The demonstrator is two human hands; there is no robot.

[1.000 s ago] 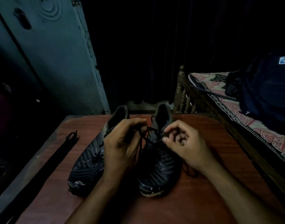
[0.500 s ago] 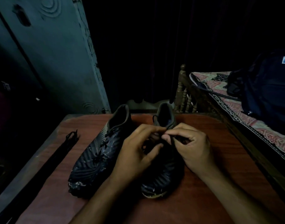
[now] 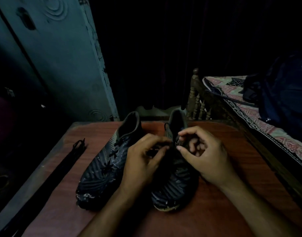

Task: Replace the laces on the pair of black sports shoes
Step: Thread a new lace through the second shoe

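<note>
Table [image 3: 223,168] space carries both shoes toe-toward-you, so the eyelets face your hands. Your left shoe [image 3: 104,161], still laced, waits just beside the right shoe [image 3: 174,183], which you work on. Spare laces [image 3: 68,161] lie well apart along the table's left edge, probably ready for threading. Your left hand [image 3: 143,161] and right hand [image 3: 203,156] curl narrow over the upper eyelets, pinching the lace [image 3: 167,124]; the exact grip is too dim to tell.

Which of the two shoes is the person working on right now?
The right-hand shoe: both hands, left and right, meet over its upper lacing near the collar. The left-hand shoe lies untouched beside it, its lace fully visible.
</note>
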